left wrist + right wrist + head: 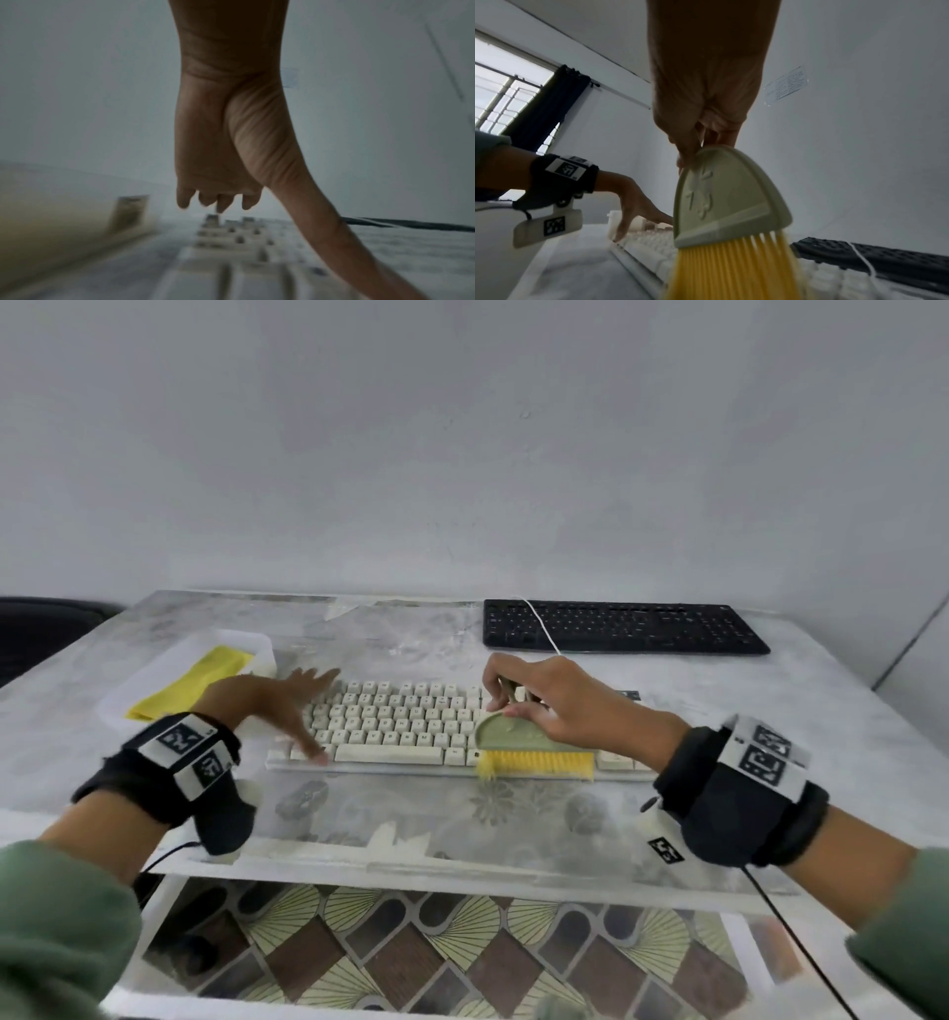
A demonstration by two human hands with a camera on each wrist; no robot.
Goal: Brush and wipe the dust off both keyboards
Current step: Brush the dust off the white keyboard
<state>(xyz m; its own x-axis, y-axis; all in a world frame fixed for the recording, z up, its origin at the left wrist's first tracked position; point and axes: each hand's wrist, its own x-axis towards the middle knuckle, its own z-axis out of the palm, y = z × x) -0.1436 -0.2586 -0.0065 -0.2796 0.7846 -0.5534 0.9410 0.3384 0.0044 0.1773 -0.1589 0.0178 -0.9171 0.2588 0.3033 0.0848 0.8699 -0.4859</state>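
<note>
Two keyboards lie on the table: the white keyboard at the centre of the head view and the black keyboard in the upper right, well apart from it. Brushing looks to be in hand on the white one only. The right hand pinches the top of the green brush, and its yellow bristles rest on the keyboard's front edge, right of centre. The left hand, fingers spread and holding nothing, rests on the left end of the keys, seemingly to steady the board. Judging by this, the black keyboard is untouched, and all the wiping is still to come: the yellow cloth lies in the white tray at the left of the frame. A thin white cable crosses the black keyboard and could snag the bristles there. How much dust remains cannot be told.
</note>
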